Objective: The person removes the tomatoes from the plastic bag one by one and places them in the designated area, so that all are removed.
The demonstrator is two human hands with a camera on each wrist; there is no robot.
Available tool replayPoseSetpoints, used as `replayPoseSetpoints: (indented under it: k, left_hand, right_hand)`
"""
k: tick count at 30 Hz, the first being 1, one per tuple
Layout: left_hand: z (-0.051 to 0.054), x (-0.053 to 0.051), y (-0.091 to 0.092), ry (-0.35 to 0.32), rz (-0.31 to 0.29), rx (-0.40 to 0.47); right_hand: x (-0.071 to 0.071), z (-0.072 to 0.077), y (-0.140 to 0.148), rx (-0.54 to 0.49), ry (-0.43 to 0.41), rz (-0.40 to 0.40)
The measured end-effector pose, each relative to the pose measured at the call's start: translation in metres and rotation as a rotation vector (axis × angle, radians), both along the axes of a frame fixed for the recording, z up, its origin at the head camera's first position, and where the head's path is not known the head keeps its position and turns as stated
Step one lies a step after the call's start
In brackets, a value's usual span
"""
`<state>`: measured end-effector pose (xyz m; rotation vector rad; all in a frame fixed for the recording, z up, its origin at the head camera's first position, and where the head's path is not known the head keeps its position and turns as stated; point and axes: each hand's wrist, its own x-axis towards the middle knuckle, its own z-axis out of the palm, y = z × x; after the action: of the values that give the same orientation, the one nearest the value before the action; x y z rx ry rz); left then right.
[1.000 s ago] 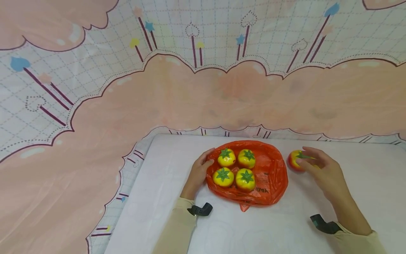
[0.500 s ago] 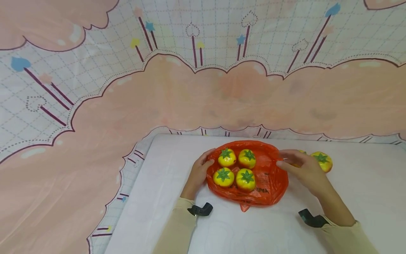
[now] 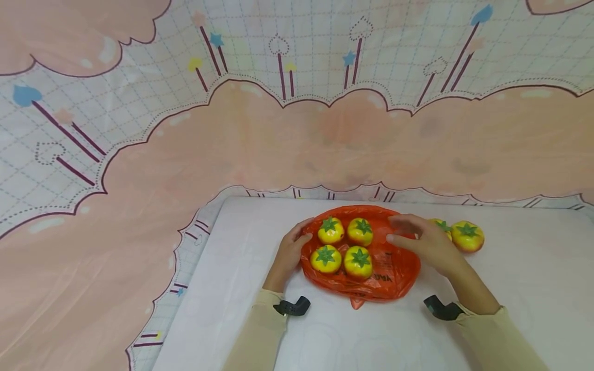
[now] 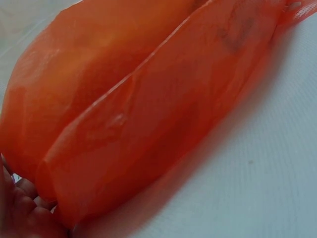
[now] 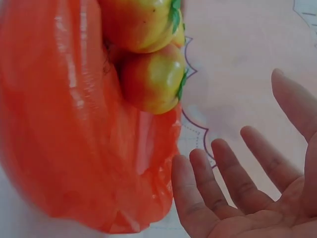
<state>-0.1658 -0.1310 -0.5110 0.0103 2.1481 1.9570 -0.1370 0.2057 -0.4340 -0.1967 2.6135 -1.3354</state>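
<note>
An open red plastic bag (image 3: 399,268) lies spread on the table, with several yellow-red tomato-like fruits (image 3: 359,263) with green star tops in its left half. At its left rim the left hand (image 3: 289,255) grips the plastic, thumb on the inner side. In the left wrist view that hand (image 4: 29,213) shows at the corner of the bag (image 4: 124,148). The right hand (image 3: 431,245) is over the bag's right edge, holding nothing. In the right wrist view the same hand (image 5: 242,203) has spread fingers, beside the bag (image 5: 64,124) and its fruits (image 5: 153,79).
Two more such fruits stand side by side right of the bag; one (image 3: 442,225) is partly hidden by the right hand, the other (image 3: 467,236) is fully visible. The white table (image 3: 343,340) ends at a patterned cloth backdrop (image 3: 315,144).
The right hand has moved left from beside the outer fruits to the bag's right part, uncovering the farther fruit. The left hand and the fruits in the bag have stayed in place.
</note>
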Motion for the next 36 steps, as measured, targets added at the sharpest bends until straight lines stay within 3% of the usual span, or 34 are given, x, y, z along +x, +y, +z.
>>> replayPoseSetpoints:
  k: [12, 18, 36]
  left_hand:
    - [-0.002, -0.002, 0.000, 0.001, 0.000, 0.009]
    - [-0.003, -0.004, 0.001, 0.049, -0.008, 0.028]
    - [-0.004, -0.002, -0.001, 0.044, -0.009, 0.003]
  right_hand:
    - [-0.016, 0.001, -0.015, 0.003, -0.036, 0.008]
    - [-0.023, -0.006, -0.020, 0.007, -0.040, 0.013]
    - [-0.031, -0.018, -0.035, -0.036, -0.113, 0.009]
